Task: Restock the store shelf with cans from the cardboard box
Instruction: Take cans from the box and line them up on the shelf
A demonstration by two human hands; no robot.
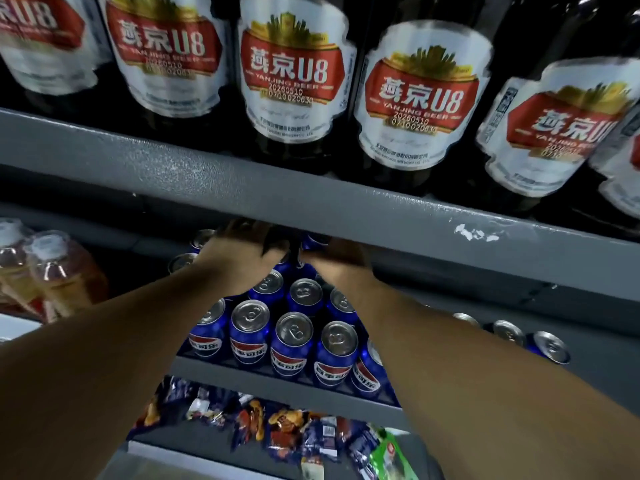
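The frame is crossed by the grey front edge of an upper shelf [311,202], on which six dark beer bottles [294,74] with white and red labels are stood in a row. Beneath that edge two bare forearms are stretched over the middle shelf [277,374]. The left hand [242,258] and the right hand [336,261] are held close together at the back of the blue cans [294,344]. The fingers of both are hidden under the upper shelf edge, so it cannot be told how far they are spread or whether a can is held. Two amber drink bottles [52,268] with white caps are seen at the left of the middle shelf. At least fourteen cans are counted upright there, three of them [507,332] right of the right forearm, and some are covered by the arms. Snack packets [287,431], too jumbled to be counted, are piled on the shelf below.
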